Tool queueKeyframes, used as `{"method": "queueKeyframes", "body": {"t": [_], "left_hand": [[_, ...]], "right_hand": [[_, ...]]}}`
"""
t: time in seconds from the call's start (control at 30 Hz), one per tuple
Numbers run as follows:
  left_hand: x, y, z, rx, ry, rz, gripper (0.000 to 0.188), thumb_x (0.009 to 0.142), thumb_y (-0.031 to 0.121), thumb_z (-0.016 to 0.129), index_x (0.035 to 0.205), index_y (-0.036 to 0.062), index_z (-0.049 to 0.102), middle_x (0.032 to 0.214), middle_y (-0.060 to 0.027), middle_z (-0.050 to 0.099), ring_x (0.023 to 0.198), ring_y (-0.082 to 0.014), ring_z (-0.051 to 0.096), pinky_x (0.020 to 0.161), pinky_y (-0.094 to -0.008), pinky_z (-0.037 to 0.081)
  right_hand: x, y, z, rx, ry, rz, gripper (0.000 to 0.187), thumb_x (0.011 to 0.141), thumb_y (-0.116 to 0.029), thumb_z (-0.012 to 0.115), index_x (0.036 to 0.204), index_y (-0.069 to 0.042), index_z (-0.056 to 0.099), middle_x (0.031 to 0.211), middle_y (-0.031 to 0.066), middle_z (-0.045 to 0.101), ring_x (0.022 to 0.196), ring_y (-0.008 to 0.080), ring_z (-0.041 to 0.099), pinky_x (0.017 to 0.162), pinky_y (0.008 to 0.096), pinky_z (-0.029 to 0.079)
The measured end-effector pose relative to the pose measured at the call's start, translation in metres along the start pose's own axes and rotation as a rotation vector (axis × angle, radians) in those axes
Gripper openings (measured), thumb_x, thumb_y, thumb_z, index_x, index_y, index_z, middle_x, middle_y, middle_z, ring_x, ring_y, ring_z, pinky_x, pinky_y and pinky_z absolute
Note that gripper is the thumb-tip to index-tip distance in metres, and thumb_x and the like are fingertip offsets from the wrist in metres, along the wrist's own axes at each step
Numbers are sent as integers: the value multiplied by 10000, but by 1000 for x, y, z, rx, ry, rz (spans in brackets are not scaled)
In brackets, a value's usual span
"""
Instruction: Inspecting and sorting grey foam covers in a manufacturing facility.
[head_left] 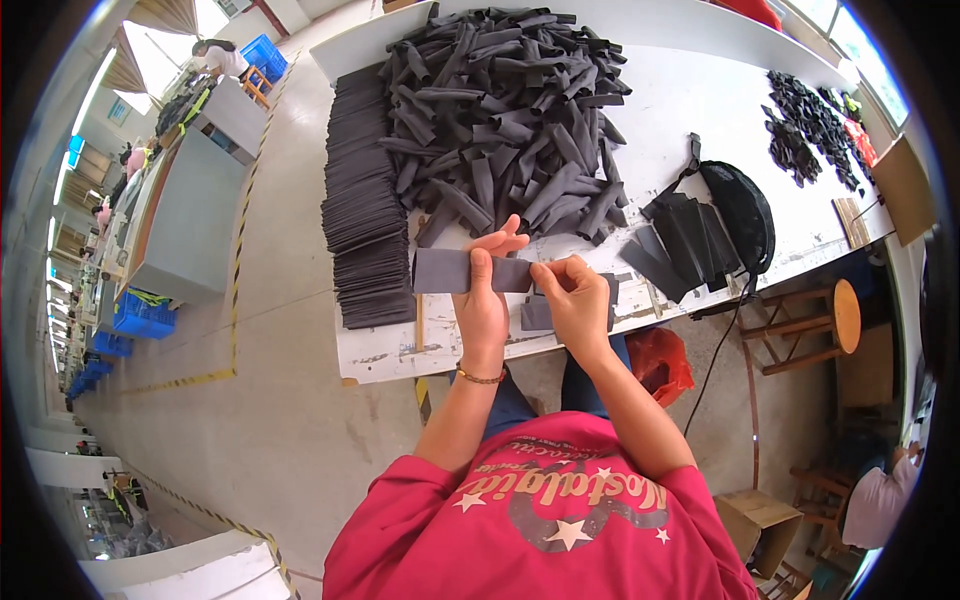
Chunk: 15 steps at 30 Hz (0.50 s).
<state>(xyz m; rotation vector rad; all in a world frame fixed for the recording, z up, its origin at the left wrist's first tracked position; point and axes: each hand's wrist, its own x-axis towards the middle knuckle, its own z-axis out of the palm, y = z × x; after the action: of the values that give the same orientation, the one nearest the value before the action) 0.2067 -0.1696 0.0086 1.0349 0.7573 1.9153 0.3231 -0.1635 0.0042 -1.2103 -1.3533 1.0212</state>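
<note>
A flat dark grey fabric piece [440, 271] is stretched level in front of me, above the table's near edge. My left hand [484, 310] is closed on it, thumb pressed on top and fingers behind, with some fingertips sticking out past its upper edge. At the piece's right end my right hand [580, 298] pinches it between thumb and forefinger. Below the right hand, partly hidden, lie more grey fabric pieces [538, 316]. Beyond my hands rises a big loose heap of rolled or folded grey pieces [500, 110]. A long neat stack of flat pieces [365, 200] runs along its left.
The white table [690, 95] also bears a black bag [738, 210], fanned grey strips [690, 245] and small black pieces [795, 130]. A wooden stool [845, 316] and a red plastic bag [660, 365] are at the right. Workbenches [190, 220] and people stand off left.
</note>
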Motion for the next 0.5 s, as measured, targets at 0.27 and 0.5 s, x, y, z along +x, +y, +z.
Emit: {"method": "queueKeyframes", "body": {"t": [0.27,0.5], "left_hand": [[-3,0,1,-91,62,-46,338,1040,297,398,1133,20,567,1078,-178,668,1212,-311,549,1084,-431,360],[0,-8,-10,-456,156,-158,339,1021,300,443,1152,9,559,1074,-137,679,1249,-324,514,1106,-460,352]], "right_hand": [[-4,-6,7,-57,91,-68,122,848,-73,693,780,13,638,685,15,595,598,57,517,545,223,410],[-2,0,-16,394,-289,401,214,918,-199,645,908,15,651,705,2,604,650,76,556,629,213,445]]}}
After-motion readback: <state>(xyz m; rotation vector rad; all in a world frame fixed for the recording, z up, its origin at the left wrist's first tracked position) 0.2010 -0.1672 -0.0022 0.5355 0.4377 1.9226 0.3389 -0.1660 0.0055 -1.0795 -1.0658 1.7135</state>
